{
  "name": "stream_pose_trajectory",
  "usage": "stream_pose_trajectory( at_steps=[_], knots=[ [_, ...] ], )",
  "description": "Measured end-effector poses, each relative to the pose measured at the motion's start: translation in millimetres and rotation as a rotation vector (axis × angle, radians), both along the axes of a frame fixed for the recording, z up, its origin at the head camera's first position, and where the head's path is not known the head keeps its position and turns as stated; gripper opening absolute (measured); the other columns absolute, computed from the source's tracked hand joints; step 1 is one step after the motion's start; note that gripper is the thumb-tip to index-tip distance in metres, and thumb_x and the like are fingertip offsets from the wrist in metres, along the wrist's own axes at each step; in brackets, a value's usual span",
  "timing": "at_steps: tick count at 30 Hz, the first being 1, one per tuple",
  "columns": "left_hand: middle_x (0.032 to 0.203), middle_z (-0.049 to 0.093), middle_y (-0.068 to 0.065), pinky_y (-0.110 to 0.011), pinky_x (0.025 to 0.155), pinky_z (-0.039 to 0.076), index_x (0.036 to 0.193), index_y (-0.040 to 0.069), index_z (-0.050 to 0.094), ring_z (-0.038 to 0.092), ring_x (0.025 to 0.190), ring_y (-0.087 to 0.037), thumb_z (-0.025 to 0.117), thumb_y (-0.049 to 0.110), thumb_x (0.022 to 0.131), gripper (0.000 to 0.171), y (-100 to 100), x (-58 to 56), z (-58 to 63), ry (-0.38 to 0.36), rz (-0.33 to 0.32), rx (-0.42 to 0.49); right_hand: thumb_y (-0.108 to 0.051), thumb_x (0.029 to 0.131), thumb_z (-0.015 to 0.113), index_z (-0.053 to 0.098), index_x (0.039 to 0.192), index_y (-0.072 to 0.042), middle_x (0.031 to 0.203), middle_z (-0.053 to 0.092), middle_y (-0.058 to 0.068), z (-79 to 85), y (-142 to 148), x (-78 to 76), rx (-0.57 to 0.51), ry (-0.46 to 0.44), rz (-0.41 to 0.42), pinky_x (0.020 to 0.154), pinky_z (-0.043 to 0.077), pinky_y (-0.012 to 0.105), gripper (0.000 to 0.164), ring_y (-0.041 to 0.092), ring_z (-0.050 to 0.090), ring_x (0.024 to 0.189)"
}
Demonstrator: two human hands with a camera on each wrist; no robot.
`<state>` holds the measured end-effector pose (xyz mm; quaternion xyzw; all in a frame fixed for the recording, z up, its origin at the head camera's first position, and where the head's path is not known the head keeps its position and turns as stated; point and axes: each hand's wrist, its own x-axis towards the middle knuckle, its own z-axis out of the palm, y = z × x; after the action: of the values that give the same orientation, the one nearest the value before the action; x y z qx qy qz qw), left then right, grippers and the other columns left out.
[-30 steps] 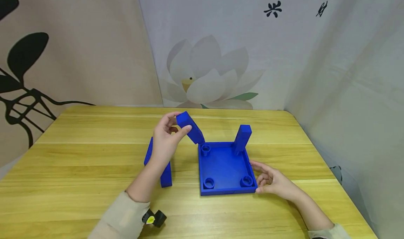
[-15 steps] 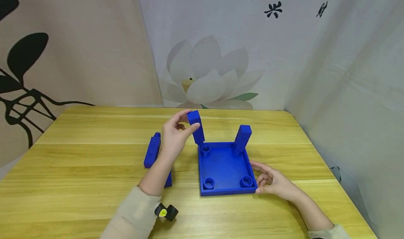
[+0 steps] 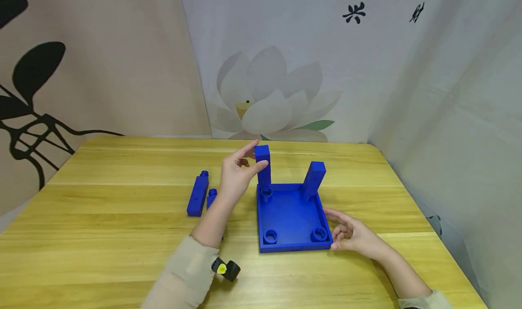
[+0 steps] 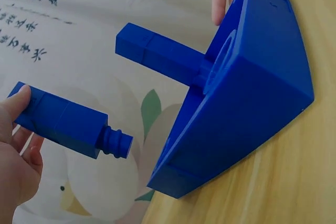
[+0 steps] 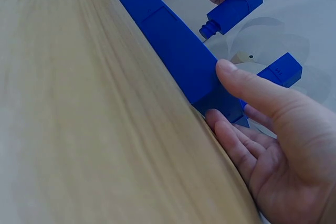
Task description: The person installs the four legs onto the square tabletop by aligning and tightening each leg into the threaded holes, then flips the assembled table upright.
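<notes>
Head view shows the right hand point(image 3: 354, 237) pinching the near right corner of the blue tray point(image 3: 287, 216), square and low-walled, flat on the table point(image 3: 302, 282), with round sockets point(image 3: 271, 237). Farther, the left hand point(image 3: 239, 175) pinches an upright blue leg point(image 3: 264, 176), its ribbed end point(image 4: 116, 142) downward; another leg point(image 3: 314, 180) stands far right.

- Left arm point(image 3: 205, 232) is angled forward and inward; right arm point(image 3: 391, 259) is angled inward opposite.
- Left hand point(image 3: 236, 175) is reached farther out; its thumb point(image 3: 258, 167) and index finger point(image 3: 248, 148) are set in a pinch.
- Right hand point(image 3: 351, 237) is placed nearer, palm turned inward, thumb and fingers set apart.
- Both wrists are left bare by 2 beige sleeves point(image 3: 183, 272).
</notes>
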<state>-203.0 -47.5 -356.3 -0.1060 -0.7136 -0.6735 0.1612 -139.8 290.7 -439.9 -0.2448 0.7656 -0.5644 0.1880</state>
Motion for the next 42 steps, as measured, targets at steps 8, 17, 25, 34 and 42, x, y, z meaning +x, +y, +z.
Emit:
stream_pose_trajectory(
  at_steps=[8,17,25,34,42],
  knots=[
    [0.1,0.064,-0.004,-0.033,0.071,0.042,0.127,0.015,0.064,0.052,0.09,-0.031,0.078,0.016,0.082,0.047,3,-5.8,-11.6,-0.027,-0.033,-0.012,-0.001,0.079,0.076,0.028,0.147,0.002,0.144,0.031,0.032,-2.3,2,-0.5,-0.008,0.008,0.008,0.073,0.054,0.028,0.084,0.016,0.06,0.086],
    [0.101,0.066,-0.006,-0.034,0.073,0.042,0.126,0.011,0.064,0.054,0.091,-0.024,0.079,0.013,0.081,0.048,9,-10.4,-18.9,0.01,-0.048,-0.042,-0.001,0.079,0.076,0.028,0.147,0.002,0.143,0.032,0.032,1.1,2,-1.1,-0.011,0.022,0.013,0.073,0.054,0.028,0.084,0.016,0.06,0.086],
    [0.1,0.065,-0.006,-0.036,0.073,0.041,0.127,0.009,0.064,0.054,0.093,-0.033,0.078,0.011,0.081,0.048,11,-9.1,-19.7,0.027,-0.066,-0.06,-0.002,0.079,0.076,0.028,0.147,0.002,0.144,0.031,0.031,2.0,1,-1.7,-0.003,0.021,0.013,0.073,0.053,0.028,0.084,0.016,0.06,0.086],
    [0.099,0.065,-0.005,-0.034,0.075,0.042,0.124,0.01,0.066,0.056,0.094,-0.023,0.078,0.016,0.081,0.045,11,-8.8,-28.2,0.014,-0.069,-0.111,-0.001,0.079,0.076,0.029,0.147,0.002,0.145,0.031,0.031,0.5,0,-1.8,-0.011,0.026,0.02,0.073,0.053,0.027,0.084,0.016,0.059,0.086],
    [0.099,0.065,-0.005,-0.036,0.076,0.042,0.124,0.012,0.066,0.056,0.093,-0.019,0.078,0.017,0.081,0.045,10,-10.2,-35.9,0.037,-0.079,-0.11,-0.001,0.079,0.076,0.029,0.147,0.002,0.144,0.031,0.032,-0.3,0,-1.0,-0.008,0.032,0.019,0.072,0.053,0.027,0.083,0.016,0.06,0.086]
  ],
)
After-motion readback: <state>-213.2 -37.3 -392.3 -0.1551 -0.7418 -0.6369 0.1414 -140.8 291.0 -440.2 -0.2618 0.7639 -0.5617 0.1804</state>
